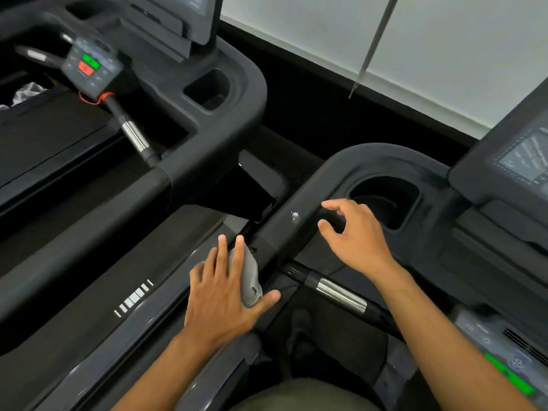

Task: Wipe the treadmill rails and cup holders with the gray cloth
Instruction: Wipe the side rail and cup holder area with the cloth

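My left hand [225, 295] lies flat on the black left rail [278, 232] of the near treadmill, pressing the gray cloth [250, 277] against its side. Most of the cloth is hidden under my fingers. My right hand [353, 235] hovers open above the rail's upper end, fingers spread, just left of the dark cup holder [385, 200]. It holds nothing.
A second treadmill stands on the left with its own cup holder [209, 89], rail [89, 226] and a control pad with green and red buttons [89, 65]. A chrome-banded grip bar [341, 295] crosses below my right wrist. The console screen [525, 155] rises at right.
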### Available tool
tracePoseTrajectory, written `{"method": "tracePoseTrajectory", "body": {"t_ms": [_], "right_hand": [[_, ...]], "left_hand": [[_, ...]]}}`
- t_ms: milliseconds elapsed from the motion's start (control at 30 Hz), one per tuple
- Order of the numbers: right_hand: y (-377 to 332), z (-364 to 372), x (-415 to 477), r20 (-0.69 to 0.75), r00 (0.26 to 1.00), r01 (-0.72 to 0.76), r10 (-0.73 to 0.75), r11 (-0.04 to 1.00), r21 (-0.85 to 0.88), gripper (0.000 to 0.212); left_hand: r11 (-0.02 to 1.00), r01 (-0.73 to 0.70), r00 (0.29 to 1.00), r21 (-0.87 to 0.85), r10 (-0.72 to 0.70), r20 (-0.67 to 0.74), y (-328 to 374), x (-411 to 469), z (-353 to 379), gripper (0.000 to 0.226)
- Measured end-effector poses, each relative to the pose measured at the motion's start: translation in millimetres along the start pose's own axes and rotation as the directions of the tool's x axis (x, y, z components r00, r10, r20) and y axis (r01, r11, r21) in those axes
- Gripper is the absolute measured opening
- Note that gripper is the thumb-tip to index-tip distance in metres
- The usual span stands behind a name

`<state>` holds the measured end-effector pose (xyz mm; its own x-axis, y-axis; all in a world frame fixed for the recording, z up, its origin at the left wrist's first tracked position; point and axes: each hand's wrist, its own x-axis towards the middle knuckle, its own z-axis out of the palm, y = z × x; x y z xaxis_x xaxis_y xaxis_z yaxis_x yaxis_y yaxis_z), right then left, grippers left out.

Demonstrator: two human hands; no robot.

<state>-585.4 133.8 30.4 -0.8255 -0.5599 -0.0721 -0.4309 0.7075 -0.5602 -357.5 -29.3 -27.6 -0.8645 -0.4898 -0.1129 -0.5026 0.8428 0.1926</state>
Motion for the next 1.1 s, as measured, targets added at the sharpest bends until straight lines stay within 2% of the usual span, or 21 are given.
{"method": "tracePoseTrajectory", "body": {"t_ms": [167,333,500,667,833,900,1000,1100], "right_hand": [[8.6,-6.9,16.2,0.002,1.0,-0.014,0.014,0.999,0.04,0.038],[14.2,-12.1,34.7,-0.002,1.0,-0.015,0.015,0.996,0.093,0.039],[22.0,-18.5,51.6,0.014,1.0,0.002,-0.003,0.995,0.102,0.039],[43.2,-29.5,68.2,-0.02,1.0,0.015,-0.013,0.994,0.104,0.038],[64.6,-48.6,81.7,-0.102,0.994,0.038,-0.029,0.995,0.09,0.034],[69.8,-54.2,86.0,-0.122,0.992,0.045,-0.035,0.996,0.083,0.033],[73.0,-57.7,91.2,-0.127,0.991,0.054,-0.042,0.994,0.093,0.035],[71.2,-54.9,95.6,-0.103,0.991,0.095,-0.082,0.988,0.123,0.032]], "left_hand": [[0.991,0.13,0.992,0.045,-0.13,-0.002,29.1,22.9,9.2,0.081],[0.979,0.163,0.986,0.127,-0.166,0.014,57.5,50.0,3.0,0.071],[0.976,0.15,0.989,0.156,-0.147,-0.03,97.7,95.6,4.9,0.069],[0.99,0.099,0.995,0.098,-0.096,-0.036,154.5,173.1,6.9,0.072],[0.992,0.046,0.997,0.116,-0.052,0.053,211.2,256.1,8.3,0.078],[0.997,0.058,0.997,0.056,-0.062,0.054,228.2,281.9,9.1,0.074],[0.999,0.034,0.998,-0.006,-0.033,0.058,233.6,296.8,8.7,0.073],[0.998,-0.032,0.999,0.051,0.031,0.033,214.3,275.6,7.6,0.08]]}}
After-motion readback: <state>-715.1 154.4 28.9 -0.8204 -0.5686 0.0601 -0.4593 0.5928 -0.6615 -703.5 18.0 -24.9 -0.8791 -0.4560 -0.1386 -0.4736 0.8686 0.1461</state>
